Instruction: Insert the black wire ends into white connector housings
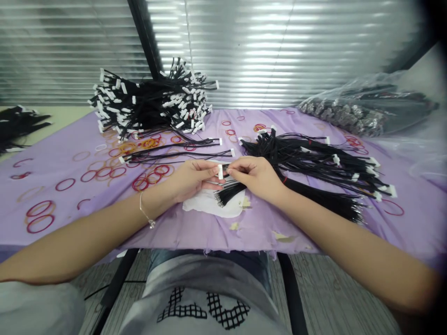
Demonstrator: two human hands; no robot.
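Between the fingertips of my left hand (190, 179) is a small white connector (220, 171), held upright. My right hand (256, 174) pinches thin black wire right beside the connector; its fingertips hide the exact wire ends. Under both hands lies a white patch (213, 204) on the purple cloth. A bundle of loose black wires (321, 200) with bare metal tips runs beneath my right hand and wrist, its near ends (223, 195) poking out below my fingers. Just behind my hands, black cables with white connectors (195, 144) lie flat.
A big heap of black cables with white plugs (150, 102) stands at the back left. More connector-ended cables (314, 158) spread on the right. Red and yellow rubber bands (153, 174) are scattered over the purple cloth (104, 200). A clear plastic bag (370, 104) sits back right.
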